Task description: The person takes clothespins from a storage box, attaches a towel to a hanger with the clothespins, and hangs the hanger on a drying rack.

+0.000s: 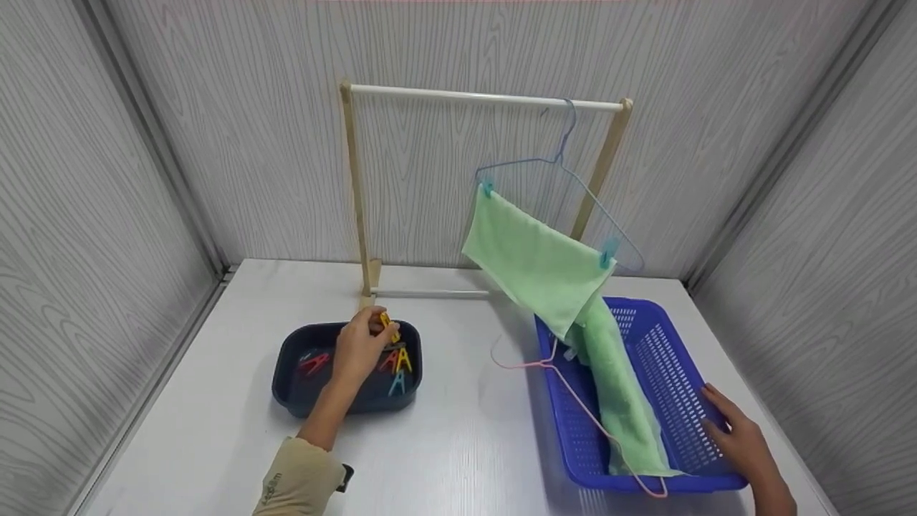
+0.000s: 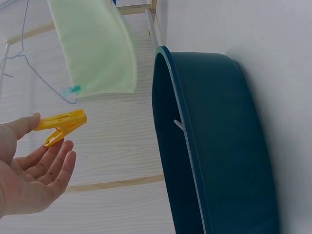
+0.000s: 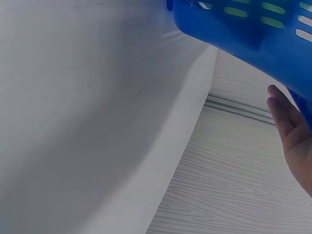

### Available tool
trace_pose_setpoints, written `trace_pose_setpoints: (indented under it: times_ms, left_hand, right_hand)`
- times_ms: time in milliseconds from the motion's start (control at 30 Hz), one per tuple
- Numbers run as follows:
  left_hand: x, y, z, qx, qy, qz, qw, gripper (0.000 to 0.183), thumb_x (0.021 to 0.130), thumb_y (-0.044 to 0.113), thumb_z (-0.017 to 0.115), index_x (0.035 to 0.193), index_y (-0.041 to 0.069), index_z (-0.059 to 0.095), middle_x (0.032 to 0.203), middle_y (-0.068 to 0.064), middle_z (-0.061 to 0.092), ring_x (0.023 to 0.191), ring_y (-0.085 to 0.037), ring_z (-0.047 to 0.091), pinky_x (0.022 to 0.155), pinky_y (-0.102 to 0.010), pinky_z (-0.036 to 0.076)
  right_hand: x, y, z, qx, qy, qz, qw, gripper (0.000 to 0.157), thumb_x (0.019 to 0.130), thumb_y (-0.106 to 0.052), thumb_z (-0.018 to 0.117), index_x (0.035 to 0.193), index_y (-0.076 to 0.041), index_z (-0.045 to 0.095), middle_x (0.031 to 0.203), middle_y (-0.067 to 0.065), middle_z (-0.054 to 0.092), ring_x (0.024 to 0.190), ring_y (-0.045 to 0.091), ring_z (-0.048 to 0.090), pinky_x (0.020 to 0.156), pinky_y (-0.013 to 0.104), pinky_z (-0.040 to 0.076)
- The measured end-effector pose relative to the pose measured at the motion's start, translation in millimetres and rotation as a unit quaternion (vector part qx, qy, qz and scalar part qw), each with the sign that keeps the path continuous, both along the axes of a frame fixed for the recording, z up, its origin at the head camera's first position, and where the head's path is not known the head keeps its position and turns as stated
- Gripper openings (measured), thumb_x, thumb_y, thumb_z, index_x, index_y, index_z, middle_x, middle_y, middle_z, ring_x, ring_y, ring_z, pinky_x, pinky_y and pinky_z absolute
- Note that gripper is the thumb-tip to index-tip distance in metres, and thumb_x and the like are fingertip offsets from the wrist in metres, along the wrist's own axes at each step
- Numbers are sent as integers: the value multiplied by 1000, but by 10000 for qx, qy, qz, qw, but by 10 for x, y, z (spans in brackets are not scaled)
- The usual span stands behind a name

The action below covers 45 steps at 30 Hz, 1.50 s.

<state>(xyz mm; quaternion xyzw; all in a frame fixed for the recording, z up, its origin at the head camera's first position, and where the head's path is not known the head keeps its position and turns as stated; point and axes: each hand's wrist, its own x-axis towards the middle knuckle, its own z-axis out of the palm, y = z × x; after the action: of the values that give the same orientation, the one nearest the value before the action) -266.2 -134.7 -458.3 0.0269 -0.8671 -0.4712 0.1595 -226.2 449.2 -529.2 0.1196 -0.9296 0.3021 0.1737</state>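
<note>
My left hand pinches a yellow clothespin between thumb and fingers. It is above a dark teal tub, where several red, yellow and blue clothespins lie. On the right side, my right hand rests at the near right rim of a blue slotted basket, its fingers fairly straight in the right wrist view. A green towel lies lengthwise in the basket. Across the basket's left side and near rim rests a pink hanger.
Behind stands a wooden rack with a white top rail. From that rail hangs a blue hanger, bearing a light green cloth held by two teal clothespins. White wood-grain panels enclose the white table.
</note>
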Motion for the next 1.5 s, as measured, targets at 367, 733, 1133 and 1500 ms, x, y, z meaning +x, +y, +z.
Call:
trace_pose_setpoints:
  times_ms: [367, 733, 1133, 1500]
  left_hand:
    - [-18, 9, -3, 3, -24, -47, 10000, 34, 86, 18, 67, 114, 0, 59, 94, -11, 62, 87, -22, 58, 76, -40, 48]
    - [-13, 10, -15, -136, 59, -53, 9999, 35, 86, 20, 67, 113, -1, 59, 93, -11, 63, 85, -24, 58, 73, -41, 48]
    - [-11, 62, -11, -101, -5, -68, 9999, 33, 86, 20, 67, 112, 0, 60, 91, -10, 62, 84, -22, 58, 74, -40, 48]
    - [-8, 96, 3, -78, -88, -88, 9999, 33, 86, 18, 66, 114, 1, 60, 94, -9, 62, 86, -22, 58, 76, -40, 47]
  right_hand:
    - [19, -17, 83, 162, 258, 39, 9995, 51, 74, 10, 66, 123, 6, 53, 127, 27, 47, 107, -23, 24, 87, 3, 30]
    - [78, -308, 387, 402, 324, 155, 9985, 42, 76, 10, 66, 116, 1, 59, 115, 22, 57, 108, 35, 51, 85, 54, 38]
    - [253, -860, 510, 313, -170, 1119, 9931, 13, 80, 3, 67, 89, -7, 66, 81, -8, 55, 70, 7, 54, 59, 27, 50]
    - [396, -1062, 504, 924, -1956, 1163, 9694, 21, 84, -31, 67, 77, -12, 60, 67, -8, 49, 59, 6, 45, 51, 23, 41]
